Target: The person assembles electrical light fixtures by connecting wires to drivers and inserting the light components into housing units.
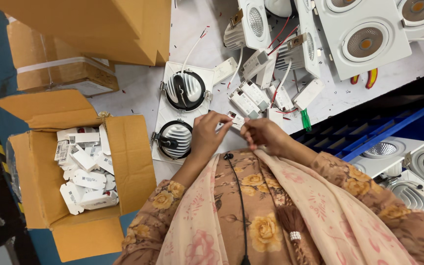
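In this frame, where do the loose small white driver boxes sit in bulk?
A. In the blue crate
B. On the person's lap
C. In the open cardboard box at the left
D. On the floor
C: the open cardboard box holds a heap of small white driver boxes, left of the left hand.
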